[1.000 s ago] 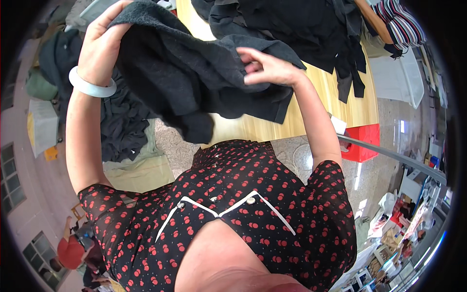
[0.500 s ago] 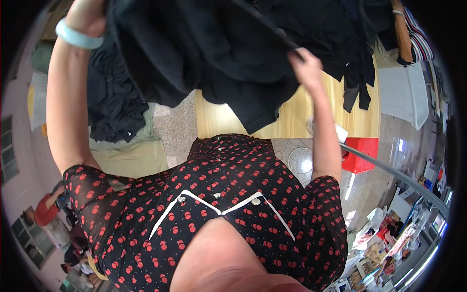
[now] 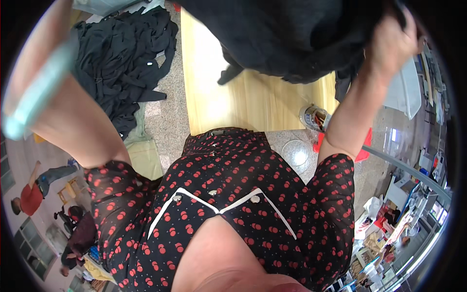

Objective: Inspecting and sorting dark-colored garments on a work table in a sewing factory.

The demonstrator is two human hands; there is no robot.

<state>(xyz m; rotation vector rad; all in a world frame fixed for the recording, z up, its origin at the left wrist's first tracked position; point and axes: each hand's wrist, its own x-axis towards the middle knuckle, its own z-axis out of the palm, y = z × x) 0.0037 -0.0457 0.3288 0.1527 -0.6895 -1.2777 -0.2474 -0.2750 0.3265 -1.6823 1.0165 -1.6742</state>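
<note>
Item, one black garment (image 3: 292, 39): raised above the far part of the tabletop (image 3: 209, 104), cut off by the upper edge of the view. Visible portion broader than deep; its long axis runs left to right, roughly across the wearer's front (the full length cannot be told). Lower edge sagging in a curve toward the wearer; one narrow flap near the left end, pointing down and to the left.

Item, right hand (image 3: 395, 45): at the garment's right end, fingers curled and pinching a fold of the black cloth.

Item, left hand (image 3: 36, 53): high at the far left, blurred, well apart from the visible cloth; whether spread or pressed together, cannot tell. Pale bracelet (image 3: 39, 92) at its wrist.

Item, tabletop: pale wood grain, near edge just before the wearer's waist. Clear container (image 3: 312, 118) at its near right corner, holding small things too indistinct to name.

Item, heap of dark clothing (image 3: 124, 61): left of the tabletop, one sleeve-like strip pointing right.

Item, red bin (image 3: 364, 152): below the tabletop's right corner, partly behind the right forearm.
</note>
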